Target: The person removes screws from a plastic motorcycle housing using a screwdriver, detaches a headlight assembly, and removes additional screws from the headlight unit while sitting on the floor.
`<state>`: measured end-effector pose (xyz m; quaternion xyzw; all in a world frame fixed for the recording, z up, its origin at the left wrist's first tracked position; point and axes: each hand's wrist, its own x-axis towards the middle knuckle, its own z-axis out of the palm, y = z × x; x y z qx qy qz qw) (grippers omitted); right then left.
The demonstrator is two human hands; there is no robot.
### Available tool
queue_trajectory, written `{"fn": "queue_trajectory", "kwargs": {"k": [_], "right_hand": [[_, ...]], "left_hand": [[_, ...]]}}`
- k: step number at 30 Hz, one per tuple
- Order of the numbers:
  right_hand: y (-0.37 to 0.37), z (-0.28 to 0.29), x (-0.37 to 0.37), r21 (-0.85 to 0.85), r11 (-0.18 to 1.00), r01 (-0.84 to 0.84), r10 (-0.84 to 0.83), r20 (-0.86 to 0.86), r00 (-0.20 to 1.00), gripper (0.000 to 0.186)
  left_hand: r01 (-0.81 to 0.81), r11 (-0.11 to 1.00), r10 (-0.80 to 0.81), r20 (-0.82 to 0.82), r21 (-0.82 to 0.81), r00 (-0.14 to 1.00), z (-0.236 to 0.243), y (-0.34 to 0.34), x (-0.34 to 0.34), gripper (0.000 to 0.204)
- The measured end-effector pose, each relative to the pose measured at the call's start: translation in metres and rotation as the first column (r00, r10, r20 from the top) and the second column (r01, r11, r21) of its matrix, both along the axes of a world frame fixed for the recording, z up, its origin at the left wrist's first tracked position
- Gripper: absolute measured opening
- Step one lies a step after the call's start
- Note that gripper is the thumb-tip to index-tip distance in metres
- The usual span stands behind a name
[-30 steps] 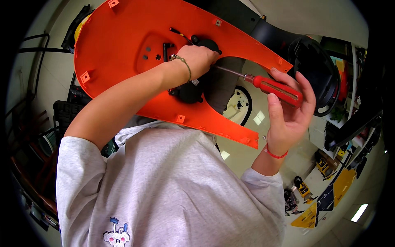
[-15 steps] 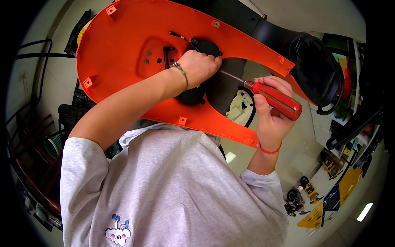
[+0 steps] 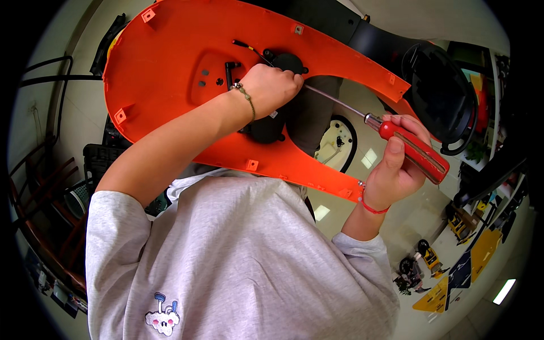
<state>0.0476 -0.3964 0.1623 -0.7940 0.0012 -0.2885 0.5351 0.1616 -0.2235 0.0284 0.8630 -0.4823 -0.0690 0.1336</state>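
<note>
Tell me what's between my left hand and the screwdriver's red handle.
In the head view, the screwdriver's metal shaft spans from the red handle to your left hand, where its tip is hidden.

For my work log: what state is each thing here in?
Left hand: curled shut; anything gripped is hidden.
Screwdriver: held, shaft pointing toward the left hand.
Right hand: closed around the screwdriver's handle.
Orange panel: tabbed side showing.
Thin black lead: one end apparently loose.

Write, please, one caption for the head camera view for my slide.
The right hand grips a red-handled screwdriver, pointed toward the left hand over an orange panel.
</note>
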Motion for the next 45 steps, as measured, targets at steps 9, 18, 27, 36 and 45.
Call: {"fn": "queue_trajectory", "kwargs": {"k": [9,18,27,36,45], "right_hand": [[-0.007,-0.016,-0.016,0.186,0.973,0.134,-0.107,-0.146,0.983,0.025],[-0.010,-0.028,-0.025,0.208,0.956,0.208,-0.155,-0.243,0.958,0.024],[-0.008,-0.034,-0.024,0.190,0.960,0.204,-0.161,-0.220,0.962,0.028],[-0.006,-0.034,-0.024,0.254,0.947,0.194,-0.128,-0.257,0.958,0.022],[-0.007,-0.037,-0.024,0.251,0.950,0.184,-0.118,-0.258,0.959,0.022]], "left_hand": [[0.037,0.999,-0.038,0.088,0.008,0.995,0.007,-0.002,-0.006,0.015],[-0.189,0.976,0.205,-0.155,0.112,0.966,0.003,-0.005,-0.006,0.020],[-0.285,0.953,0.302,-0.318,0.097,0.899,0.009,-0.003,-0.005,0.024],[-0.202,0.970,0.229,-0.224,0.137,0.947,0.000,-0.002,-0.013,0.023],[-0.217,0.959,0.266,-0.321,0.180,0.909,0.008,-0.001,-0.011,0.019]]}}
